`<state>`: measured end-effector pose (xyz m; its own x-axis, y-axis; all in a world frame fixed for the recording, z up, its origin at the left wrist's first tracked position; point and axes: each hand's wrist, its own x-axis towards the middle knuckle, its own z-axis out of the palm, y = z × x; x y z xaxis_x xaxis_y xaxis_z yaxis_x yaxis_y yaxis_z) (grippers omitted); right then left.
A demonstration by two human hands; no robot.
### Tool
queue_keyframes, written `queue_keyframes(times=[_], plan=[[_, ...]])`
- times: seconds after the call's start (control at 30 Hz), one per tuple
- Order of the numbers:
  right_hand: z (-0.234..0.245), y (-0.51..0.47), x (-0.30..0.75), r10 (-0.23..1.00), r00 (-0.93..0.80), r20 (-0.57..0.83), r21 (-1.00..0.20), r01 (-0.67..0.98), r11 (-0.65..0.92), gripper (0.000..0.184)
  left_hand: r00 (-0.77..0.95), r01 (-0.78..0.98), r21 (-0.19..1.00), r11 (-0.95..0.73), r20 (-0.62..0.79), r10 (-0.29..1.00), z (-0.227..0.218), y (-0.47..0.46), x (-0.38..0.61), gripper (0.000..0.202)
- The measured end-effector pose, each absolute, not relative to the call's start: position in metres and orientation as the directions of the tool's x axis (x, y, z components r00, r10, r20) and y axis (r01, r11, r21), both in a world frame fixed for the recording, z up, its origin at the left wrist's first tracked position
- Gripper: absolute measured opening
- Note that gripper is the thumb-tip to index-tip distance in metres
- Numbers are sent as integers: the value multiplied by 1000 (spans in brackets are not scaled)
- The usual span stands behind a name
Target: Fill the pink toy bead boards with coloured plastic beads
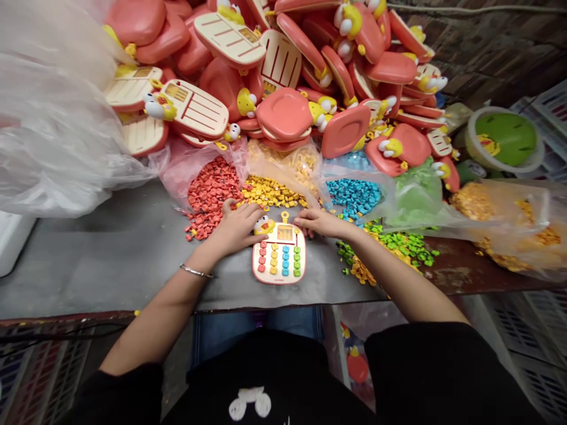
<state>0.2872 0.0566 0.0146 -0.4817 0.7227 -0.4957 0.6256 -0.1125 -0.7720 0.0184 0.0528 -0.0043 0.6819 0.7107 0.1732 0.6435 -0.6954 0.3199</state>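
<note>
A cream and pink toy calculator (279,260) with a yellow duck head and a small printed screen lies face up on the grey table. Its face carries columns of red, yellow, blue and green buttons. My left hand (237,227) grips the upper left of the toy, thumb on the front and fingers around the duck head. At the upper right corner is my right hand (319,222), its fingers drawn together; anything between the fingertips is hidden. Loose yellow buttons (274,192) lie just beyond both hands, with red buttons (211,192) beside the left.
Pink toy shells (283,115) are heaped at the back. Blue buttons (354,195) and green buttons (410,247) spill from bags on the right. A clear plastic bag (53,118) bulges at the left. A tub (505,139) with a green inside stands at the far right.
</note>
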Motion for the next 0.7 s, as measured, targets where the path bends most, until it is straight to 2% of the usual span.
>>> queue_keyframes(times=[0.1, 0.17, 0.27, 0.37, 0.43, 0.47, 0.53, 0.6, 0.63, 0.67, 0.7], plan=[[18, 42, 286, 736, -488, -469, -754, 656, -46, 51, 672, 612, 334, -717, 259, 693, -2, 51, 18, 39], [21, 30, 285, 788, -484, -381, -785, 620, 1, 54, 659, 588, 351, -729, 314, 683, 1, 50, 17, 43], [27, 6, 288, 890, -387, -240, -828, 560, 20, 54, 623, 558, 387, -735, 389, 678, 4, 48, 13, 55], [34, -35, 300, 965, -198, -171, -839, 543, -37, 50, 572, 557, 393, -732, 457, 681, 6, 47, 10, 64], [34, -79, 314, 989, 31, -143, -861, 489, -140, 47, 536, 588, 361, -724, 497, 683, 7, 47, 9, 59], [31, -105, 323, 971, 201, -132, -882, 422, -208, 47, 521, 609, 336, -719, 514, 681, 8, 47, 9, 54], [17, -166, 342, 820, 563, -109, -911, 273, -308, 47, 512, 633, 285, -720, 545, 665, 9, 46, 10, 46], [-4, -230, 361, 520, 851, -69, -943, 114, -312, 54, 514, 647, 240, -724, 564, 646, 10, 45, 11, 38], [-16, -260, 368, 380, 923, -65, -950, 59, -306, 56, 520, 650, 219, -728, 571, 635, 11, 45, 11, 35], [-28, -287, 373, 295, 952, -79, -949, 20, -315, 56, 522, 653, 204, -729, 576, 629, 11, 44, 12, 32], [-37, -310, 375, 274, 958, -87, -941, 11, -337, 53, 525, 661, 190, -726, 574, 628, 12, 44, 12, 30]])
